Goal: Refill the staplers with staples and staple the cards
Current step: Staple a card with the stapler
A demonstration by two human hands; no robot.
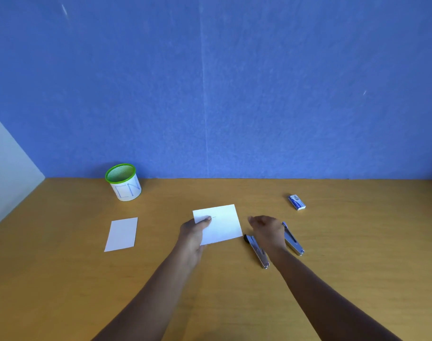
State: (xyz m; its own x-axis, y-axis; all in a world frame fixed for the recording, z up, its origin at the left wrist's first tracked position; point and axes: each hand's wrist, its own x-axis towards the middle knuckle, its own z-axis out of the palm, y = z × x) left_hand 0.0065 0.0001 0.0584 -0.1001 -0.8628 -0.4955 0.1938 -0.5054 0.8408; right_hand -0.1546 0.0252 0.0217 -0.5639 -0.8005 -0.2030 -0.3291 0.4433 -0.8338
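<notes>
My left hand (193,232) holds a white card (222,225) by its left edge, thumb on top, just above the wooden table (62,279). A small staple mark shows near the thumb. My right hand (266,230) hovers empty to the right of the card, fingers loosely spread, over two metal staplers. One stapler (258,253) with a black tip lies left of the wrist. The other stapler (293,239) lies right of it. A second white card (121,234) lies flat further left. A small blue and white staple box (296,202) sits at the back right.
A green-rimmed mesh cup (123,182) wrapped in white paper with blue letters stands at the back left, near the blue wall (210,82). A white panel (6,163) borders the table on the left.
</notes>
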